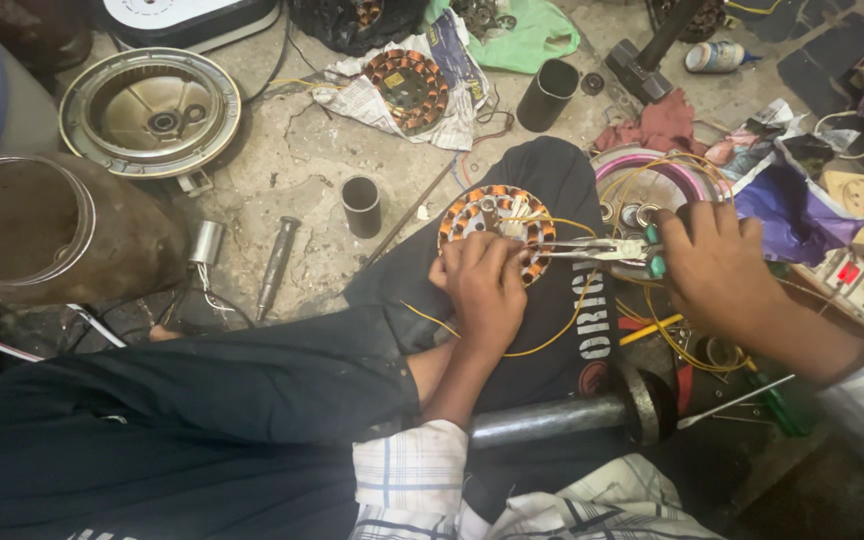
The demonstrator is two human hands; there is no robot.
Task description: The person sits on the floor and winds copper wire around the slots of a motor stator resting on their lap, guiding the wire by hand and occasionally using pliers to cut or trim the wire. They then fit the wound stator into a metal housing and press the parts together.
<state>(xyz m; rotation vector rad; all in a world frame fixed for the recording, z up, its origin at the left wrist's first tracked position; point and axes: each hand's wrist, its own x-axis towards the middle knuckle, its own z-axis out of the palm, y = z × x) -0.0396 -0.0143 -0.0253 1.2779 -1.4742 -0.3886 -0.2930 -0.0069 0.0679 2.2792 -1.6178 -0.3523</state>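
Head view. Landmark: the wound stator (497, 225), a round core with copper-orange coils, resting on the person's dark-trousered knee (542, 300) near the middle of the frame.

Left hand (485, 290): lies on the near edge of the stator, fingers curled down and pressing on the windings and the pale leads at its centre. It grips the core rather than lifting it.

Right hand (717, 265): to the right of the stator, fingers closed around the green-tipped handles of a pair of pliers (602, 250). The plier nose points left and reaches the stator's right rim; whether the tips pinch a wire cannot be told.

Yellow wire (552, 335): loops from the stator down across the knee and off to the right under the right hand.

Surroundings, relative to the stator: a second wound stator (408, 90) lies on newspaper beyond it, up and left. A short dark tube (361, 205) stands just left of it on the concrete floor, with a metal punch (277, 262) further left. A round metal fan cover (150, 110) sits far upper left. A pink-rimmed round housing (652, 180) lies just right of it, behind the pliers. A steel shaft (552, 418) lies below it, nearer the person.
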